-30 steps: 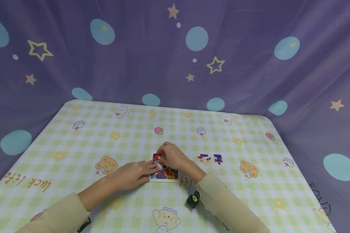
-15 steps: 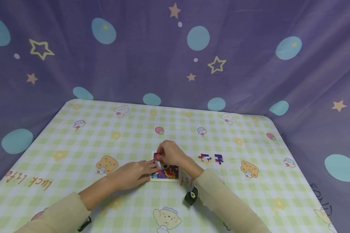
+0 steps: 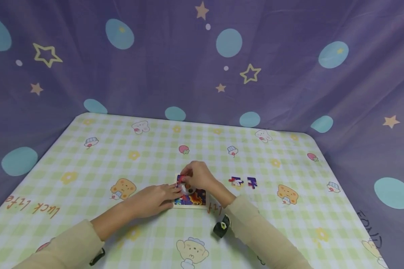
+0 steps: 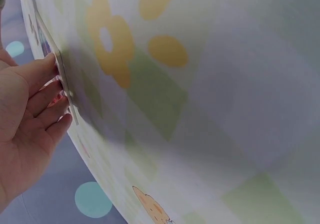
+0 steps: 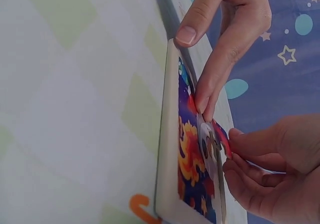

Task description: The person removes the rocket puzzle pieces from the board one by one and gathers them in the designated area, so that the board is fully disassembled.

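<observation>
A small square jigsaw puzzle board [image 3: 189, 206] with a pale rim and a colourful printed picture lies mid-table. My left hand [image 3: 153, 201] rests at its left side, fingers nearly straight; in the right wrist view its thumb [image 5: 187, 35] touches the board's corner and its fingertips press on the picture. Between thumb and fingers, my right hand [image 5: 280, 169] pinches a red and purple puzzle piece [image 5: 223, 138], tilted over the far part of the board. In the head view that piece is largely covered by my right hand [image 3: 200, 177].
Two loose puzzle pieces lie right of the board: a red, white and purple piece [image 3: 236, 181] and a purple piece [image 3: 252, 182]. A green checked cloth [image 3: 148, 239] with printed cartoons covers the table. Behind it hangs a purple curtain [image 3: 175, 67].
My right hand has shifted slightly over the board's far part, and a little more of the picture shows below its fingers. The left hand has stayed in place.
</observation>
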Available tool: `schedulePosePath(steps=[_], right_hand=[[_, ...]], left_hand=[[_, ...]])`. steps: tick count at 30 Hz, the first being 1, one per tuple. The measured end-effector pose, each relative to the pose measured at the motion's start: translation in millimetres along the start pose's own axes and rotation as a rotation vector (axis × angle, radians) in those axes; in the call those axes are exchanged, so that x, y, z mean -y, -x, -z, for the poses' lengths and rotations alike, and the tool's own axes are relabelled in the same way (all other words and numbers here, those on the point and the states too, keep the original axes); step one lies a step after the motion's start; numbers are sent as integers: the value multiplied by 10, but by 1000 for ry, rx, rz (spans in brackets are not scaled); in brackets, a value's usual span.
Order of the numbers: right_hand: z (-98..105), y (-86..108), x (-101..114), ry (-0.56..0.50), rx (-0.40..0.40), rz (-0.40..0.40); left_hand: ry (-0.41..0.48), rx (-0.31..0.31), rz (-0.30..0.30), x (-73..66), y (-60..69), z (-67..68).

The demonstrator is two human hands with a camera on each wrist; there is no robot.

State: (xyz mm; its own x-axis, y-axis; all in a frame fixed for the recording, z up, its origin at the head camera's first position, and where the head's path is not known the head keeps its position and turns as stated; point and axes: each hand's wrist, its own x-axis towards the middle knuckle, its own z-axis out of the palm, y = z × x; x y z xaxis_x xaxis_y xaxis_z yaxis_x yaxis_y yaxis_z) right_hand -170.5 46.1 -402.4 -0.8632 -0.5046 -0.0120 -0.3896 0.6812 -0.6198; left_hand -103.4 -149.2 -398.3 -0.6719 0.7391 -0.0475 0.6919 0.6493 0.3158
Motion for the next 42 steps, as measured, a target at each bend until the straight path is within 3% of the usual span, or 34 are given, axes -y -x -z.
schedulePosePath(steps=[7, 29, 42], right_hand=[[-21, -1, -13, -68, -9, -25], [-142, 34, -118, -242, -184, -101], [-15, 176, -281, -290, -208, -168]], left_hand=[[-1, -7, -5, 2, 1, -3], [-12, -14, -16, -3, -5, -4], [4, -17, 0, -13, -3, -1]])
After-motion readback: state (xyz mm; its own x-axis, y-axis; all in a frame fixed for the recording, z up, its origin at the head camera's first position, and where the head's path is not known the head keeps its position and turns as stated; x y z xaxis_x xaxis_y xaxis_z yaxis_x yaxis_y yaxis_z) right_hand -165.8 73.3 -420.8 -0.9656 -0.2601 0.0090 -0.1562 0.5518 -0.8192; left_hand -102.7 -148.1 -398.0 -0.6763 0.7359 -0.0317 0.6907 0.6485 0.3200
